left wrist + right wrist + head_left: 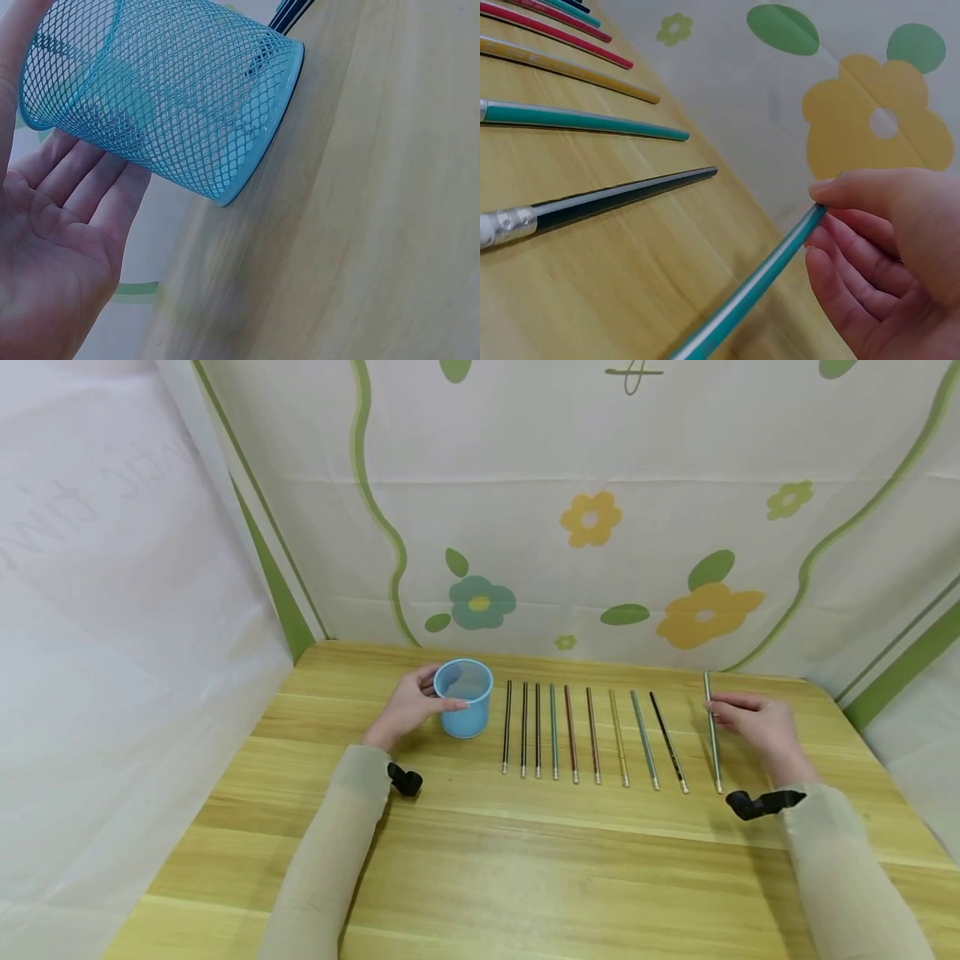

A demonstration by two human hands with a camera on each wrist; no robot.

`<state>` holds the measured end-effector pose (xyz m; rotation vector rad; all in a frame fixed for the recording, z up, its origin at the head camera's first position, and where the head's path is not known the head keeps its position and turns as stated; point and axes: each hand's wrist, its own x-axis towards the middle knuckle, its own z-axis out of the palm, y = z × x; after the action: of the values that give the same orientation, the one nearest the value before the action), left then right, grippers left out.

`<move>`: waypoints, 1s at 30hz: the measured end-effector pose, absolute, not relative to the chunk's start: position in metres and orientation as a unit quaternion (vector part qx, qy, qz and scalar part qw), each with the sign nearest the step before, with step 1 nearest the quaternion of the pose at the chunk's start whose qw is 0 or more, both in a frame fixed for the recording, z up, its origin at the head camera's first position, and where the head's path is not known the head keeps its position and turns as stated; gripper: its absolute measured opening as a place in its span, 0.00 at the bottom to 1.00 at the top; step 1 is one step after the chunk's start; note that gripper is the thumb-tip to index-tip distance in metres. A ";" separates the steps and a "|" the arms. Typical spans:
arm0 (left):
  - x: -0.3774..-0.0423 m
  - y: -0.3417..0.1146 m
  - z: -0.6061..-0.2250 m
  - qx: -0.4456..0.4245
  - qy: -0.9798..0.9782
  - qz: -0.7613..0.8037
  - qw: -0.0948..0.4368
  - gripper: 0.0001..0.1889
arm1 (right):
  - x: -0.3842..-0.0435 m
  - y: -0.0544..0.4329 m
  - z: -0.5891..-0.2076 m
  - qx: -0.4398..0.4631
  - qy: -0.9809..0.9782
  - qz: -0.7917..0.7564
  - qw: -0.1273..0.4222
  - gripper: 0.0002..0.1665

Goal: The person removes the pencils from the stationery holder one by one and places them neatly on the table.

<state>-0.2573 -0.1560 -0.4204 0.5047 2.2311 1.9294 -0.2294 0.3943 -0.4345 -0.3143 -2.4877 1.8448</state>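
Observation:
A light blue mesh pencil cup (466, 720) stands upright at the left end of a row of pencils. My left hand (408, 706) holds the cup from its left side, the thumb in front and the fingers behind; in the left wrist view the fingers (82, 176) lie along the mesh. At the right end of the row, my right hand (757, 727) pinches a teal pencil (754, 289) between thumb and fingers. That pencil slants, its eraser end toward me. Nearest to it on the left lies a black pencil (622, 195) with a metal ferrule.
Between the hands lie several more pencils, side by side with erasers toward me: a teal one (645, 739), a yellow one (619, 739), red-brown ones and black ones. The wooden table (525, 877) ends at a white flowered cloth (525, 552) behind.

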 end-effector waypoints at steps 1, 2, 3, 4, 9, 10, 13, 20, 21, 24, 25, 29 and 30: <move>-0.257 -0.156 -0.420 0.169 0.741 0.646 0.076 0.38 | -0.229 0.395 -0.437 -0.102 -0.801 0.590 0.012 0.29; -0.257 -0.156 -0.420 0.170 0.739 0.647 0.077 0.38 | -0.229 0.395 -0.439 -0.102 -0.807 0.581 0.010 0.29; -0.257 -0.156 -0.420 0.171 0.738 0.648 0.077 0.38 | -0.230 0.395 -0.440 -0.103 -0.812 0.575 0.009 0.29; -0.257 -0.156 -0.420 0.171 0.737 0.650 0.078 0.38 | -0.230 0.394 -0.442 -0.104 -0.813 0.573 0.007 0.29; -0.257 -0.157 -0.420 0.167 0.741 0.646 0.077 0.39 | -0.236 0.389 -0.448 -0.108 -0.818 0.565 -0.001 0.34; -0.258 -0.157 -0.422 0.165 0.742 0.645 0.078 0.39 | -0.237 0.388 -0.450 -0.108 -0.817 0.566 -0.003 0.35; -0.265 -0.158 -0.430 0.160 0.745 0.643 0.078 0.39 | -0.240 0.386 -0.453 -0.111 -0.820 0.561 -0.010 0.36; -0.275 -0.159 -0.447 0.167 0.749 0.638 0.066 0.39 | -0.240 0.382 -0.459 -0.096 -0.861 0.499 -0.013 0.35; -0.275 -0.159 -0.447 0.168 0.749 0.638 0.065 0.39 | -0.241 0.381 -0.459 -0.092 -0.870 0.485 -0.012 0.34; -0.274 -0.159 -0.446 0.167 0.751 0.635 0.067 0.39 | -0.241 0.379 -0.459 -0.082 -0.887 0.454 -0.007 0.32; -0.274 -0.159 -0.445 0.167 0.753 0.633 0.066 0.39 | -0.242 0.378 -0.459 -0.080 -0.891 0.448 -0.004 0.32; -0.273 -0.159 -0.444 0.164 0.757 0.629 0.063 0.39 | -0.242 0.377 -0.458 -0.076 -0.895 0.439 0.000 0.31; -0.273 -0.159 -0.443 0.162 0.759 0.628 0.062 0.39 | -0.242 0.376 -0.458 -0.074 -0.897 0.436 0.000 0.31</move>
<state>-0.2730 -0.1591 -0.4435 0.4888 2.2942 1.8982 -0.2418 0.3761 -0.4582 -0.2339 -2.8186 1.3696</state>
